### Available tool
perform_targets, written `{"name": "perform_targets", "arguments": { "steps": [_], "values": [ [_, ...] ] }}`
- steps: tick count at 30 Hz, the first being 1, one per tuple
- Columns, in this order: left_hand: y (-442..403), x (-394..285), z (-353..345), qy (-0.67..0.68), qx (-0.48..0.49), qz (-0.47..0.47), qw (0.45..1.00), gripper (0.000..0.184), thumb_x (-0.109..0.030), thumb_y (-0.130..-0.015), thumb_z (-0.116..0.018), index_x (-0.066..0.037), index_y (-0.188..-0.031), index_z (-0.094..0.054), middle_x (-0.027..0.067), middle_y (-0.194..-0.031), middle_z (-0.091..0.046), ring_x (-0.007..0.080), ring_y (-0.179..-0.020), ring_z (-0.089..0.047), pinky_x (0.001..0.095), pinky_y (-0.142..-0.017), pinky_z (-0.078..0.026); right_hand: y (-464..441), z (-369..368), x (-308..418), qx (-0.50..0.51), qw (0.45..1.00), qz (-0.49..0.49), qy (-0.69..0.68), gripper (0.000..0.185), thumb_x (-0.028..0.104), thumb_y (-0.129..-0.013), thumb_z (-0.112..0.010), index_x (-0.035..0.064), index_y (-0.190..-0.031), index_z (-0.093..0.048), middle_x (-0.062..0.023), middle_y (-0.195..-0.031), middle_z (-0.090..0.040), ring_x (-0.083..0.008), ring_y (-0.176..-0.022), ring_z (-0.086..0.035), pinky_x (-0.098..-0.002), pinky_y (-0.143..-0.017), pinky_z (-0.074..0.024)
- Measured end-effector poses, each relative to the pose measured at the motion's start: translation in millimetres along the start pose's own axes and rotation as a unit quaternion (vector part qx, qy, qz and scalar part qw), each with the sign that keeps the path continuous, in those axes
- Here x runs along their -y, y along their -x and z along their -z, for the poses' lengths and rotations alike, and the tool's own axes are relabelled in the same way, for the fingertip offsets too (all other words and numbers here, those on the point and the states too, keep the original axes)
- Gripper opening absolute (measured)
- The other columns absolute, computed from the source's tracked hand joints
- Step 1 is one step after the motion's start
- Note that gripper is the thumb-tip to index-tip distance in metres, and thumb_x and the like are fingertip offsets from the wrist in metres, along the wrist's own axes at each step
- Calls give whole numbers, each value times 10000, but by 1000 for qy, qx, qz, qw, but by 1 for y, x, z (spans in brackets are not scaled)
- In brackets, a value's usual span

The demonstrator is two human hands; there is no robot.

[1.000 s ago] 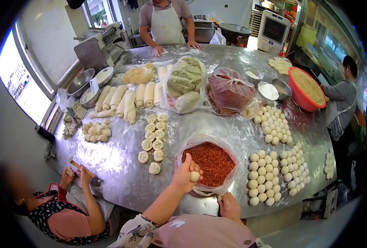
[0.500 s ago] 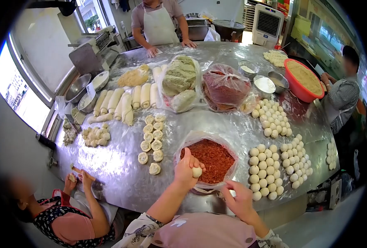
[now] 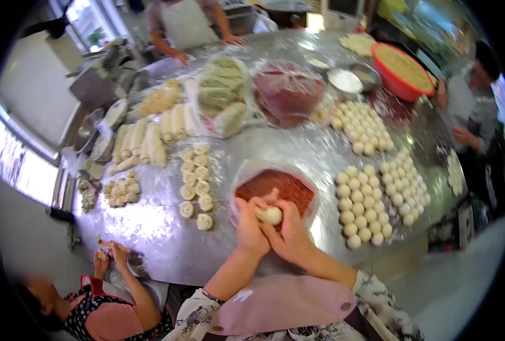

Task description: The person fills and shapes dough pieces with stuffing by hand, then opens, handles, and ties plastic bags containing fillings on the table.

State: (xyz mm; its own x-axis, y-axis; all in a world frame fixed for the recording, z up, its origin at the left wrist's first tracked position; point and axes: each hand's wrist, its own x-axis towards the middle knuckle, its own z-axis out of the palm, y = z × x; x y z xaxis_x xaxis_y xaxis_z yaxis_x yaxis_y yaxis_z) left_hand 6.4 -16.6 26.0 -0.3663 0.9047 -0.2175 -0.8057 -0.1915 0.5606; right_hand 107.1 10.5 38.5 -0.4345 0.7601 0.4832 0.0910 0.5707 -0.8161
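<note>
A pale dough ball [image 3: 269,215] is held between my two hands, just over the near side of a plastic bag of red-brown filling [image 3: 291,184]. My left hand [image 3: 251,227] closes around its left side. From the right, my right hand [image 3: 291,230] wraps its fingers about the same ball, and the two hands touch below it. Rows of round dough balls [image 3: 359,210] lie to the right of the bag. Left of it stand two columns of spiral dough pieces [image 3: 188,178].
A co-worker at lower left [image 3: 119,307] holds dough and a small stick. Another person [image 3: 184,25] stands across the steel table [image 3: 218,256]; a third is at right. Bagged fillings [image 3: 289,91], dough rolls [image 3: 153,145] and a red basin [image 3: 377,68] sit farther back.
My right hand has moved up and left from the bag's near edge to join my left hand at the dough ball. The view has shifted and tilted; the table's contents appear higher and farther left.
</note>
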Motion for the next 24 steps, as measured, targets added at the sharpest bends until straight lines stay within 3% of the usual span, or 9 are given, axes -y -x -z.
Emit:
{"name": "perform_targets", "arguments": {
  "steps": [2, 5, 8, 11, 14, 16, 18, 21, 24],
  "values": [
    [1, -3, 4, 6, 97, -5, 995, 571, -577, -971, -303, -71, -985, -568, 172, -1202, -581, 284, -1230, -472, 430, -1068, -337, 3, 7, -11, 15, 999, -47, -18, 363, 155, -881, -618, -6, -1168, -465, -213, -1116, -550, -349, -975, -581, -397, -802, -479],
    [1, 1, 7, -114, 142, -75, 980, 635, -567, -967, -339, -36, -1306, -420, 178, -1372, -454, 290, -1257, -443, 429, -1076, -333, 4, 11, -7, 83, 968, -195, -136, 332, 293, -953, -513, -4, -1100, -491, -211, -938, -601, -350, -863, -616, -402, -759, -483],
    [1, -2, 20, -261, 187, -87, 943, 503, -477, -1010, -306, -43, -911, -540, 110, -963, -586, 276, -1207, -464, 450, -1075, -317, 12, 6, -10, 107, 966, -176, -156, 325, 298, -964, -498, 3, -1103, -492, -192, -954, -607, -327, -879, -621, -389, -767, -479],
    [-1, -4, 16, -243, 129, -79, 958, 522, -467, -1018, -278, -62, -764, -488, 72, -804, -533, 273, -1180, -474, 452, -1060, -325, 12, 1, -5, 65, 984, -117, -117, 349, 335, -981, -467, 10, -1108, -491, -178, -959, -609, -318, -869, -620, -380, -770, -478],
    [-1, 3, 14, -219, 127, -108, 961, 554, -533, -992, -288, -53, -840, -518, 89, -867, -554, 286, -1187, -471, 452, -1030, -355, 8, 8, -1, 60, 969, -176, -162, 422, 413, -1001, -404, 9, -1087, -487, -183, -923, -607, -329, -842, -610, -367, -754, -478],
    [7, 1, -16, -90, 42, -60, 993, 630, -626, -939, -308, -41, -977, -538, 154, -1104, -588, 294, -1272, -420, 442, -1051, -344, 5, 16, -2, 79, 924, -269, -260, 407, 389, -1002, -408, -5, -1057, -491, -201, -875, -610, -346, -812, -610, -379, -734, -477],
    [7, 7, -29, -86, 31, -100, 991, 585, -574, -963, -309, -40, -940, -545, 170, -1088, -608, 281, -1219, -488, 457, -1037, -375, 7, 17, -4, 83, 918, -272, -277, 435, 417, -999, -395, -2, -1069, -489, -225, -896, -620, -378, -866, -617, -405, -763, -477],
    [1, 5, 4, -294, 160, -127, 934, 495, -429, -1014, -306, -42, -806, -536, 147, -846, -640, 281, -1042, -611, 464, -960, -456, 18, 3, -16, 77, 971, -163, -159, 472, 452, -987, -395, 0, -1099, -473, -252, -989, -616, -428, -949, -605, -442, -798, -467],
    [-1, 11, 6, -317, 92, -112, 937, 503, -429, -1015, -308, -51, -753, -514, 126, -782, -631, 275, -1028, -612, 444, -968, -451, 24, 1, -23, 96, 962, -202, -154, 482, 458, -980, -403, 0, -1121, -458, -258, -1024, -606, -437, -958, -598, -446, -807, -465]
  ]
}}
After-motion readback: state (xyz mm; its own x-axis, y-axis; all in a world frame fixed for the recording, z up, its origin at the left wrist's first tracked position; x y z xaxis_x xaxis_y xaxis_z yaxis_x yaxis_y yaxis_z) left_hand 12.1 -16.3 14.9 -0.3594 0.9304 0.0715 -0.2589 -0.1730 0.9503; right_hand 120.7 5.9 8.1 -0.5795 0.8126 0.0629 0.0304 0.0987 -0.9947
